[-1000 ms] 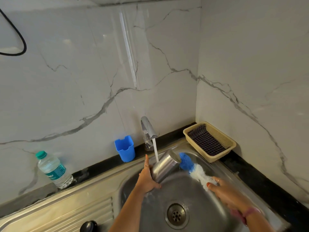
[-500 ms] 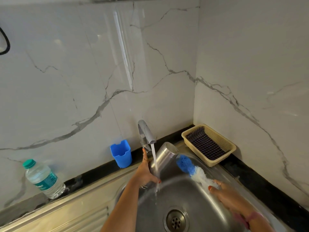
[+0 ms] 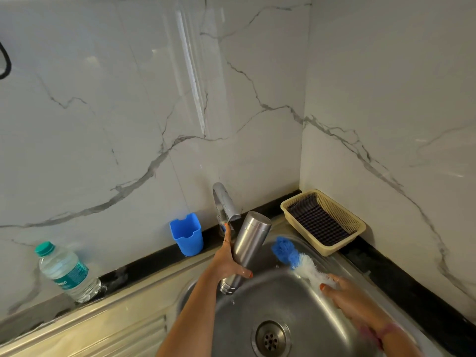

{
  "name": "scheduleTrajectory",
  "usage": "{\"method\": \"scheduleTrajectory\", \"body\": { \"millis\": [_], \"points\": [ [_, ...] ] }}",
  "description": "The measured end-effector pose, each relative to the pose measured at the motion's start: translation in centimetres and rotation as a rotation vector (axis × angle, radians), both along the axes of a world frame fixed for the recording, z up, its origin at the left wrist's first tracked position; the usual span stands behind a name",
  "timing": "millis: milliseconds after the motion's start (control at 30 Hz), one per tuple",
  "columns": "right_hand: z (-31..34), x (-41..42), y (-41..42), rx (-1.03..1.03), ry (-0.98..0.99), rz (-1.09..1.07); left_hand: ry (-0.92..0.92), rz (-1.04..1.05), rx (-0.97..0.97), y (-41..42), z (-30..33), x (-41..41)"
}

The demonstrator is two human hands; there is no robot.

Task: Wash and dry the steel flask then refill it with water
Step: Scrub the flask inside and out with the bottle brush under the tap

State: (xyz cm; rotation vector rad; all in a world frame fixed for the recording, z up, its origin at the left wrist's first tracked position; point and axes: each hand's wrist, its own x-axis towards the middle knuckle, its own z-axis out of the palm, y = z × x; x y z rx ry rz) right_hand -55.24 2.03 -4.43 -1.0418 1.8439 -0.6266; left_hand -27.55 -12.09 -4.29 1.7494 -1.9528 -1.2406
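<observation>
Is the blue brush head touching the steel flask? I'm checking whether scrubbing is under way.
Apart. The head view shows bare sink between the brush head and the flask.

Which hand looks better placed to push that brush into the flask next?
Right. The right hand already grips the bottle brush, its blue tip beside the steel flask. The left hand is busy holding that flask.

Left hand (image 3: 226, 261) holds steel flask (image 3: 248, 247) upturned over sink (image 3: 291, 300); right hand (image 3: 353, 302) holds brush (image 3: 296, 258)
</observation>
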Motion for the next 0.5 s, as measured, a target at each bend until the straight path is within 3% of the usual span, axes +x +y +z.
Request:
{"method": "scheduleTrajectory", "body": {
  "millis": [367, 500],
  "points": [
    [2.3, 0.1, 1.0, -0.092, 0.096, 0.154, -0.001, 0.13, -0.115, 4.3, -0.5, -1.6],
    [2.8, -0.2, 1.4, -0.093, 0.124, 0.204, 0.077, 0.217, -0.141, 6.9, -1.0, -1.9]
  ]
}}
